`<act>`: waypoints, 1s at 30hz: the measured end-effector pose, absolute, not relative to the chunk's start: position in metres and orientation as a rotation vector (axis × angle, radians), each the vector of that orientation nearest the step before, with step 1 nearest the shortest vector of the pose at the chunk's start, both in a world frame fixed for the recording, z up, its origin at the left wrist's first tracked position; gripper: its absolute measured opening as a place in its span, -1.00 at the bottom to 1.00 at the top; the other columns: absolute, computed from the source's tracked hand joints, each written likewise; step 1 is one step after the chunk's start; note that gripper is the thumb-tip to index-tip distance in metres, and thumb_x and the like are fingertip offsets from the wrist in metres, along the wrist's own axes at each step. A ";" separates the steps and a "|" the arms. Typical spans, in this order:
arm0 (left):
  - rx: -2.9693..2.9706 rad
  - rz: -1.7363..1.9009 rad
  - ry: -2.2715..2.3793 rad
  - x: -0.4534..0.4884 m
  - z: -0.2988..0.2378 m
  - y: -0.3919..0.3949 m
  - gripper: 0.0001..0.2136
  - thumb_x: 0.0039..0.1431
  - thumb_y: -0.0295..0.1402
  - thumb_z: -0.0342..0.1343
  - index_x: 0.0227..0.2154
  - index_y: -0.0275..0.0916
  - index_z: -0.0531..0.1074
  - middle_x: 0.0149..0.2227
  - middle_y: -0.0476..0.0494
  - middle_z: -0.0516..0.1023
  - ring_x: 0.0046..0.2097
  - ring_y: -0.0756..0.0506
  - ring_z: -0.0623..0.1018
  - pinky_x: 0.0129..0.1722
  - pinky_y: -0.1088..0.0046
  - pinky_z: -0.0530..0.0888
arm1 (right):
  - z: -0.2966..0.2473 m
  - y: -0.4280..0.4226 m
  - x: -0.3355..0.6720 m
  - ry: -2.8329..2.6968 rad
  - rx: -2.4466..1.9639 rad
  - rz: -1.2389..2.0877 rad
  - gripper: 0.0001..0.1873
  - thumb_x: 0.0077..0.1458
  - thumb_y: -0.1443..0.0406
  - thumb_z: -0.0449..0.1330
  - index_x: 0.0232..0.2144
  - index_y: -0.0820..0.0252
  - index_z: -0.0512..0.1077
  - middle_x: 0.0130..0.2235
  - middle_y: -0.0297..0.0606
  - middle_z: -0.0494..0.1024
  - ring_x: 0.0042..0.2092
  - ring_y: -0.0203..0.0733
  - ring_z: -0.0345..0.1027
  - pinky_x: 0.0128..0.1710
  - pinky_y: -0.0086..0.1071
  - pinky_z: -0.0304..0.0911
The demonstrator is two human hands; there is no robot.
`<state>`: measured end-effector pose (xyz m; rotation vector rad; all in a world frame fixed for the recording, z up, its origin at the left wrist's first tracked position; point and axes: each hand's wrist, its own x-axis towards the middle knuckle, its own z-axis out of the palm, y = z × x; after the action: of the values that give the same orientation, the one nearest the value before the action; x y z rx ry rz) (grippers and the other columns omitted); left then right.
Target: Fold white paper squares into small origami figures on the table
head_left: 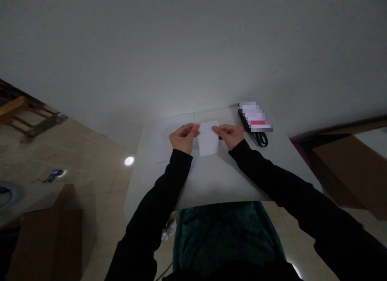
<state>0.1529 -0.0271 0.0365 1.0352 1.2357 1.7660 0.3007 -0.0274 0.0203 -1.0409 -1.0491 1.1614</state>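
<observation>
Paper (208,140) is pinched between left hand (183,138) and right hand (231,136).

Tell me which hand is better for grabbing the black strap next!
Probably the right hand: it is nearer the black strap, while the left hand is across the small white paper. Both hands pinch that paper, though.

White, round-cornered desk (223,184). Lying on it: toward the left, a large white paper sheet (160,140); toward the right, a black item (244,119) with looped strap (261,140), top blurred.
</observation>
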 end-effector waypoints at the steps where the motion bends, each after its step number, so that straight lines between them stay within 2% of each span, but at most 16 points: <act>1: 1.027 1.771 1.243 0.152 0.036 -0.026 -0.78 -0.25 -0.30 0.39 -0.52 -0.30 0.54 -0.53 -0.03 0.56 -0.52 0.04 0.53 -0.43 0.45 0.61 | 0.020 -0.028 0.300 -1.050 -1.037 1.213 -0.60 -0.33 0.00 0.39 -0.59 0.22 0.51 -0.58 -0.37 0.49 -0.56 -0.34 0.30 -0.47 -0.35 0.35; 4: 1.019 1.767 1.262 0.149 0.036 -0.024 -0.77 -0.25 -0.28 0.39 -0.52 -0.30 0.54 -0.52 -0.04 0.56 -0.51 0.04 0.53 -0.42 0.45 0.61 | 0.019 -0.028 0.299 -1.087 -1.043 1.255 -0.58 -0.37 -0.03 0.38 -0.62 0.21 0.49 -0.60 -0.36 0.49 -0.56 -0.32 0.30 -0.48 -0.34 0.35; 9: 1.021 1.781 1.256 0.147 0.033 -0.022 -0.76 -0.25 -0.27 0.39 -0.52 -0.29 0.54 -0.53 -0.04 0.56 -0.51 0.04 0.52 -0.41 0.45 0.61 | 0.016 -0.032 0.297 -1.150 -1.090 1.128 -0.60 -0.26 -0.03 0.34 -0.60 0.21 0.50 -0.59 -0.31 0.51 -0.57 -0.30 0.31 -0.53 -0.35 0.31; 13: 1.050 1.739 1.264 0.139 0.030 -0.016 -0.74 -0.23 -0.23 0.37 -0.50 -0.28 0.52 -0.52 -0.03 0.55 -0.52 0.05 0.51 -0.42 0.44 0.59 | 0.017 -0.033 0.300 -1.226 -1.142 1.093 -0.62 -0.21 0.00 0.31 -0.64 0.21 0.47 -0.66 -0.33 0.44 -0.62 -0.33 0.24 -0.60 -0.40 0.23; 17: 1.367 1.496 1.261 0.126 0.033 -0.010 -0.75 -0.19 -0.21 0.34 -0.53 -0.27 0.48 -0.53 -0.05 0.53 -0.49 0.04 0.50 -0.44 0.51 0.49 | 0.021 -0.029 0.308 -1.315 -1.153 1.121 -0.64 -0.24 0.04 0.32 -0.68 0.23 0.45 -0.70 -0.34 0.41 -0.65 -0.35 0.21 -0.66 -0.44 0.13; 21: 1.866 1.287 1.308 0.123 0.037 -0.015 -0.78 -0.01 -0.17 0.21 -0.37 -0.21 0.54 -0.43 -0.05 0.56 -0.42 0.03 0.49 -0.40 0.56 0.39 | 0.022 -0.026 0.310 -1.426 -1.101 1.278 -0.67 -0.27 0.07 0.34 -0.68 0.24 0.47 -0.67 -0.33 0.47 -0.64 -0.36 0.23 -0.64 -0.45 0.15; 23: 2.025 1.149 1.315 0.125 0.039 -0.020 -0.77 0.05 -0.14 0.16 -0.44 -0.20 0.53 -0.54 0.00 0.49 -0.51 0.04 0.41 -0.49 0.55 0.30 | 0.021 -0.026 0.310 -1.473 -1.077 1.335 -0.67 -0.28 0.07 0.35 -0.68 0.23 0.47 -0.68 -0.36 0.46 -0.64 -0.37 0.22 -0.65 -0.47 0.13; 26: 2.097 1.061 1.282 0.127 0.040 -0.026 -0.65 0.10 -0.11 0.09 -0.66 -0.23 0.43 -0.69 0.05 0.30 -0.60 0.06 0.27 -0.55 0.52 0.19 | 0.020 -0.027 0.308 -1.524 -1.058 1.374 -0.65 -0.27 0.05 0.34 -0.69 0.24 0.46 -0.72 -0.42 0.40 -0.67 -0.42 0.16 -0.67 -0.50 0.08; 30: 2.064 1.086 1.260 0.126 0.045 -0.028 -0.62 0.12 -0.11 0.07 -0.69 -0.24 0.39 -0.72 0.06 0.23 -0.62 0.06 0.22 -0.57 0.51 0.15 | 0.020 -0.028 0.307 -1.513 -1.045 1.505 -0.60 -0.28 0.02 0.35 -0.68 0.26 0.46 -0.70 -0.40 0.43 -0.66 -0.41 0.21 -0.67 -0.51 0.15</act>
<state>0.1259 -0.0278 0.0449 2.0638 1.2605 1.0858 0.3067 -0.0285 0.0199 -1.0446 -1.5131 1.5050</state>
